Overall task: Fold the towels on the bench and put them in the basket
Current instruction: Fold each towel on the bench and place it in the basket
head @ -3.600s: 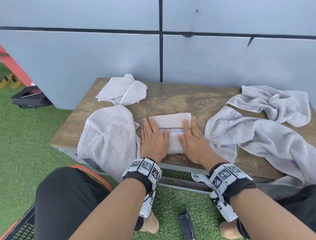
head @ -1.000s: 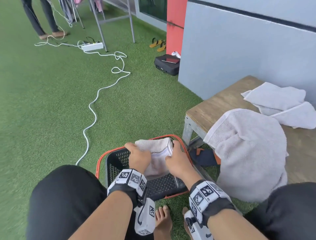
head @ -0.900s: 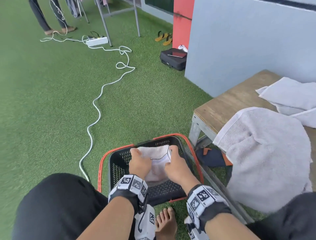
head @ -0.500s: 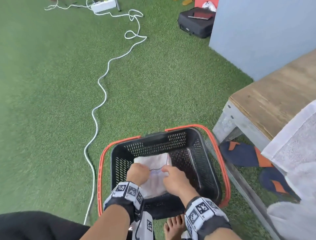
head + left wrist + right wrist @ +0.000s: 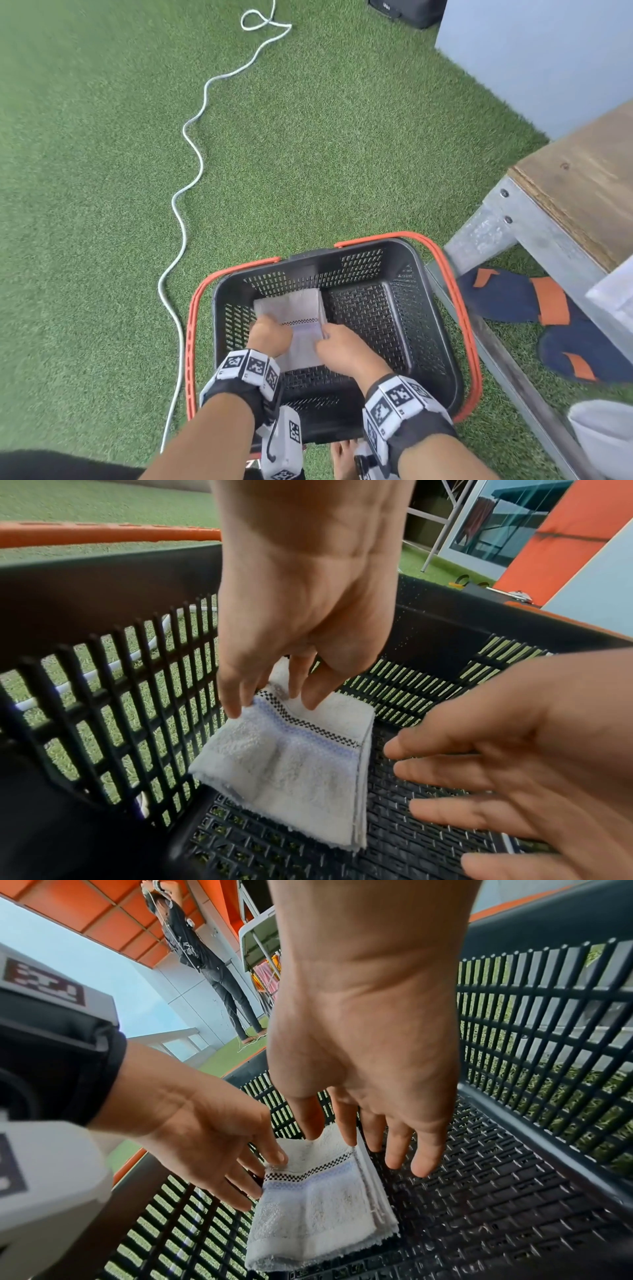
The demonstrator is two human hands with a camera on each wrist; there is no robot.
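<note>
The small white folded terry towel with a blue band and black-and-white checked trim (image 5: pixel 297 325) is sitting on the floor of the black perforated plastic basket with orange handles (image 5: pixel 442 329), tucked toward the wall at nine o'clock. The left hand (image 5: pixel 269 334) is reaching down with fingers extended and lightly spread, fingertips (image 5: pixel 236 710) touching the towel's upper edge; whether it is pinching the cloth I cannot tell. The right hand (image 5: pixel 342 347) is hovering at the towel's three o'clock edge, fingers (image 5: pixel 397 1148) straight and fanned apart, gripping nothing, with two fingertips seeming to brush the far end.

This cloth looks soft, light and floppy. The stacked layers along its three o'clock edge are showing loose, so my read is the fold will spring open if it is dragged or lifted by one corner. Best hold: flat palms on both long sides, or a pinch through all layers at the folded edge. Both forearms are angling steeply down into the basket, wrists bent, palms facing in. At two o'clock the wooden-topped bench with grey metal legs (image 5: pixel 582 178) is waiting; grey cloth (image 5: pixel 613 291) is showing at its edge.
</note>
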